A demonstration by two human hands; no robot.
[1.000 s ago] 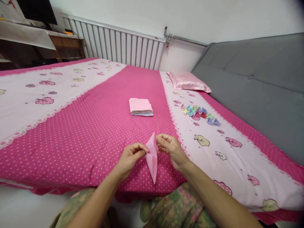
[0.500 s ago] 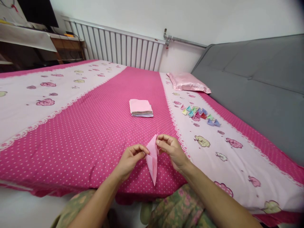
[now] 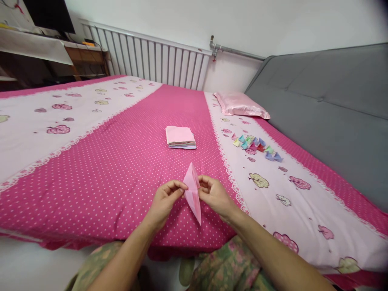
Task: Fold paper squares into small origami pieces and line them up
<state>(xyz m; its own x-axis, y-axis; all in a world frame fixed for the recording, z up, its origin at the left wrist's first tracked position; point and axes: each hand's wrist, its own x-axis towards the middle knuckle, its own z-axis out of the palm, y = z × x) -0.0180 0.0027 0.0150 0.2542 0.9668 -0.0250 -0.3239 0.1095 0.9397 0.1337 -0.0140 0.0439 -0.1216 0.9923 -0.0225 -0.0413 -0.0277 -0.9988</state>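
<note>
Pink dotted bed sheet (image 3: 121,161) below: left hand (image 3: 165,202) and right hand (image 3: 216,198) pinch folded pink paper (image 3: 193,194), fingers clamped on its sides; an uneven pull could tear it or skew the creases.

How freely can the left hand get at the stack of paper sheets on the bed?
Probably yes, but not at once: the left hand pinches the folded pink paper together with the right hand, so it is occupied. Nothing lies on the bedspread between it and the stack of paper sheets.
</note>
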